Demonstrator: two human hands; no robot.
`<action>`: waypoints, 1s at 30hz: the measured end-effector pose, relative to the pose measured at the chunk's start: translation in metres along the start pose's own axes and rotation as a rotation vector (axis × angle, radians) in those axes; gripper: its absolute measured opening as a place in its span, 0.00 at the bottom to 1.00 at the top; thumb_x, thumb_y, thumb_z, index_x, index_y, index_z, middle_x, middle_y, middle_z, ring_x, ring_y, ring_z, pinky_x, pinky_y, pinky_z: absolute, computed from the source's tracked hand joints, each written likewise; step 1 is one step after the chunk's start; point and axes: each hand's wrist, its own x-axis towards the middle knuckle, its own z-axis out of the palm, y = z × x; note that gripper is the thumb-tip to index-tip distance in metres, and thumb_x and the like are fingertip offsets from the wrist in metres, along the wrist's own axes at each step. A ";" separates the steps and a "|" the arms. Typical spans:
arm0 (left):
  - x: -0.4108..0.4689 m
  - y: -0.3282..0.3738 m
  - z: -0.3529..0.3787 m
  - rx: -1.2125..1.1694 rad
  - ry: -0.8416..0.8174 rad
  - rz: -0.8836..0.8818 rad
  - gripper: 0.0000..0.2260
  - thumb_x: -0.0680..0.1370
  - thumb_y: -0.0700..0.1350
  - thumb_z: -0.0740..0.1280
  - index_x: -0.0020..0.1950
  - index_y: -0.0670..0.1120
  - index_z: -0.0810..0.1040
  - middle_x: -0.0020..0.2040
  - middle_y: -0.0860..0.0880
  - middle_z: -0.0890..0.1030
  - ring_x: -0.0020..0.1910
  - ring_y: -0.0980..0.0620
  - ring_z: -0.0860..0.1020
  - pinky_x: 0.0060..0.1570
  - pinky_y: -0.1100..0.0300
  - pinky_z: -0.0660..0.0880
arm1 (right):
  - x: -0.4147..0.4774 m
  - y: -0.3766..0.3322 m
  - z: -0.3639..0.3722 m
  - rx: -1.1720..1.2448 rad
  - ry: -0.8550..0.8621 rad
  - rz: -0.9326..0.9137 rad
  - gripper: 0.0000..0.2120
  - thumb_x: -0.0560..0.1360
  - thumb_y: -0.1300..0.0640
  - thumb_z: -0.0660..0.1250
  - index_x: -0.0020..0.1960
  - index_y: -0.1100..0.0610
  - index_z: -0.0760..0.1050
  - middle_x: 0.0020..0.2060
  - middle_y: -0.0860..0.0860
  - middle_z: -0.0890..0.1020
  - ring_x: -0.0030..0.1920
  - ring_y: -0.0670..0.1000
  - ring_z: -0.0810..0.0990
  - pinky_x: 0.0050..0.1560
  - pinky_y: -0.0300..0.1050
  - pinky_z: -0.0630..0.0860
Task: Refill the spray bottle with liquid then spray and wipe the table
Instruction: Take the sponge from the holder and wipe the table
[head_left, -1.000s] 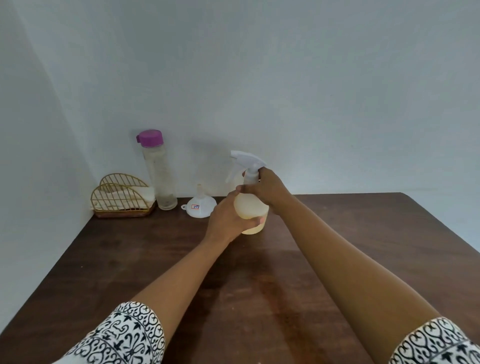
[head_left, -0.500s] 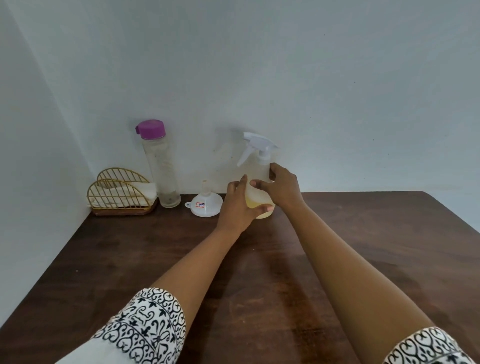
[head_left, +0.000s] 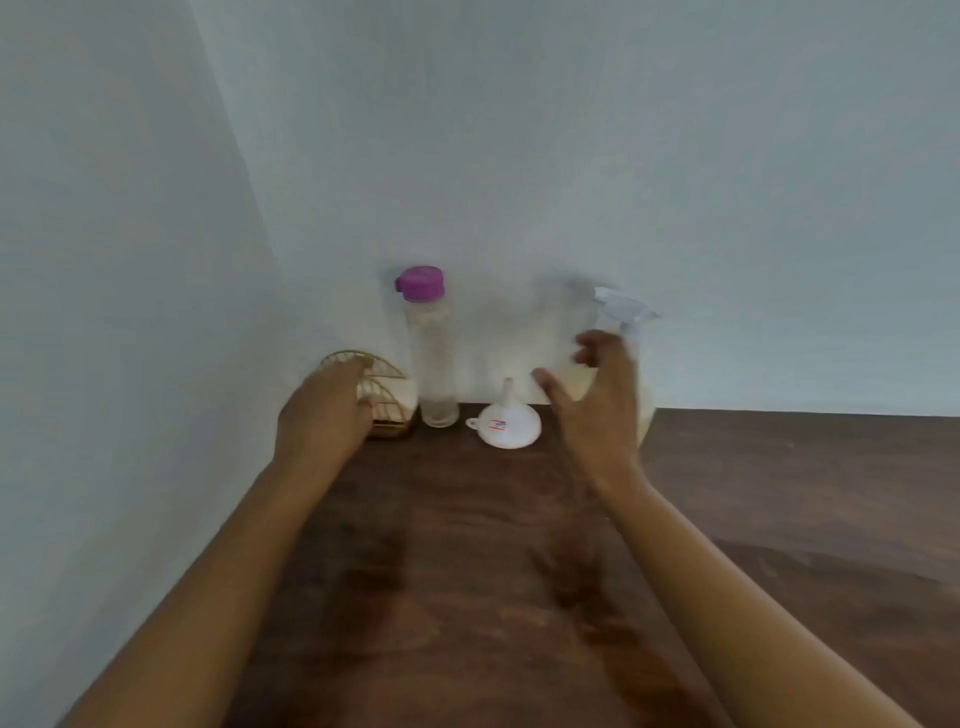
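The left hand (head_left: 324, 410) is curled loosely over the front of the gold wire napkin holder (head_left: 383, 384), fingers bent. Whether anything is actually pinched there can't be told, since the fingertips are hidden against the wire. The right hand (head_left: 597, 400) is spread wide open with nothing held, thumb and fingers splayed just in front of the translucent plastic spray bottle with the white trigger head (head_left: 631, 332).

Taking that spray bottle as the landmark: it's stood upright at the back edge of the dark brown wooden table (head_left: 779, 493), against the wall. A small white plastic funnel (head_left: 506, 423) is parked upside down just to its left, and a tall clear bottle with a purple cap (head_left: 431, 358) is found further left, beside the napkin holder.

What could go wrong, probably: the frame is smeared with motion, so both hands seem quick. The tall bottle could get clipped by the left wrist and toppled, or the light wire holder dragged along if a cloth gets yanked out.
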 end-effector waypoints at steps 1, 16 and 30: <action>0.010 -0.014 -0.004 0.038 0.003 0.002 0.23 0.76 0.40 0.65 0.72 0.47 0.68 0.66 0.42 0.74 0.64 0.41 0.72 0.58 0.47 0.72 | -0.005 -0.013 0.017 0.014 -0.149 -0.063 0.23 0.68 0.55 0.74 0.60 0.55 0.70 0.51 0.49 0.74 0.54 0.49 0.73 0.54 0.39 0.68; 0.077 -0.064 0.012 0.305 -0.360 0.164 0.33 0.73 0.47 0.72 0.72 0.45 0.59 0.69 0.44 0.69 0.64 0.44 0.73 0.54 0.51 0.73 | 0.013 -0.077 0.185 -0.507 -0.746 -0.316 0.26 0.76 0.69 0.59 0.72 0.66 0.56 0.67 0.62 0.67 0.64 0.59 0.70 0.60 0.49 0.71; 0.059 -0.063 -0.009 0.446 -0.426 0.233 0.26 0.78 0.51 0.66 0.74 0.52 0.62 0.66 0.44 0.75 0.63 0.44 0.74 0.58 0.52 0.73 | 0.026 -0.082 0.143 -0.547 -1.177 -0.422 0.31 0.74 0.64 0.66 0.74 0.58 0.59 0.67 0.57 0.72 0.65 0.56 0.72 0.63 0.47 0.70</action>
